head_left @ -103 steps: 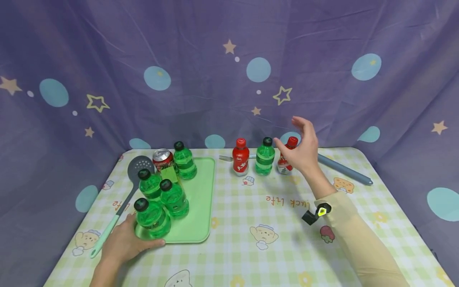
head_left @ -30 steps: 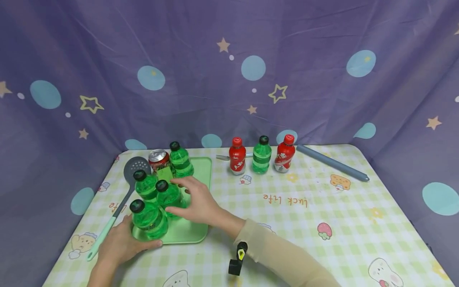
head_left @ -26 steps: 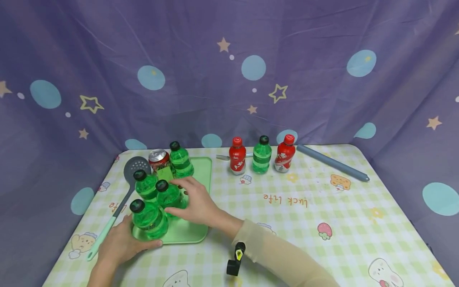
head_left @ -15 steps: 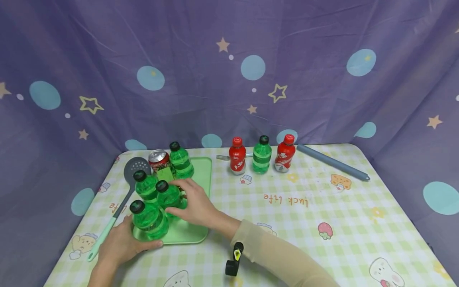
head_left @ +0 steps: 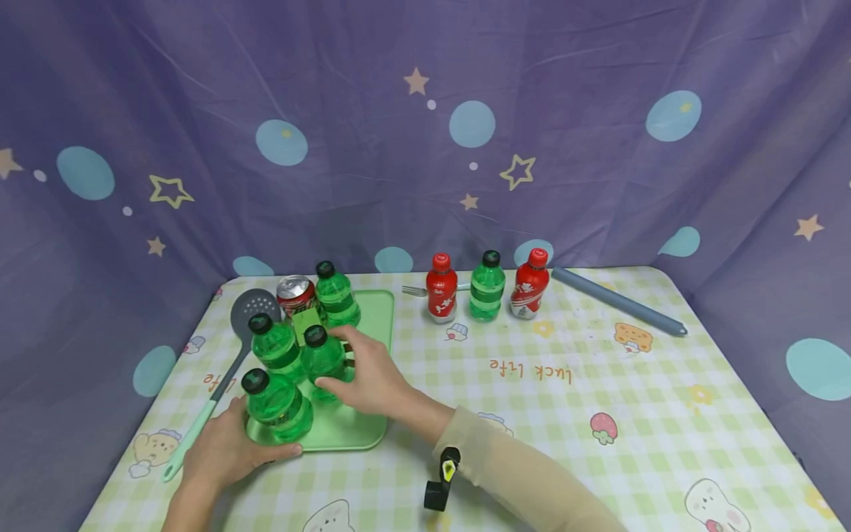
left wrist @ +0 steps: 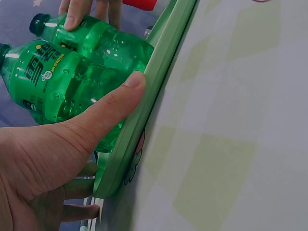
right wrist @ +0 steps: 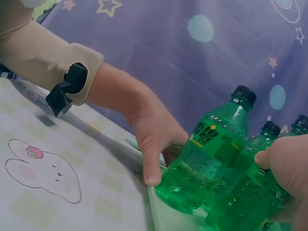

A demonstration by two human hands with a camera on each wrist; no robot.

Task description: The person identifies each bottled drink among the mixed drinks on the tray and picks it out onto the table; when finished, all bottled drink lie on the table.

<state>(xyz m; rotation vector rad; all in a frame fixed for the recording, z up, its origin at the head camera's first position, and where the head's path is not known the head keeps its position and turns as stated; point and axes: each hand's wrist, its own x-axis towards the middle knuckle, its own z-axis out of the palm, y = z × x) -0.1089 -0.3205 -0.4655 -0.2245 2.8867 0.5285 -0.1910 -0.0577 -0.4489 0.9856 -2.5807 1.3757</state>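
Note:
My left hand (head_left: pixel 222 443) holds the near left corner of a light green tray (head_left: pixel 362 432). Its thumb (left wrist: pixel 113 103) lies on the rim in the left wrist view. A green soda bottle with a black cap (head_left: pixel 274 406) stands beside that hand. My right hand (head_left: pixel 372 373) grips another green soda bottle (head_left: pixel 322 358) by its side, thumb in front and fingers behind; whether its base touches the tray is hidden. Also on the tray are two more green bottles, one at the left (head_left: pixel 274 346) and one at the back (head_left: pixel 337 297), a red soda can (head_left: pixel 295 293) and a small green block (head_left: pixel 307 321).
A slotted spoon (head_left: pixel 229 377) lies along the tray's left side. Behind, to the right, stand a red bottle (head_left: pixel 442 288), a green bottle (head_left: pixel 487 287) and another red bottle (head_left: pixel 530 284), with a fork (head_left: pixel 414 291) partly hidden behind. A grey rod (head_left: pixel 618 301) lies at the far right.
My right hand came from near the far red bottle to the tray and took hold of a green bottle. That bottle has just shifted slightly right. My left hand has stayed at the tray corner.

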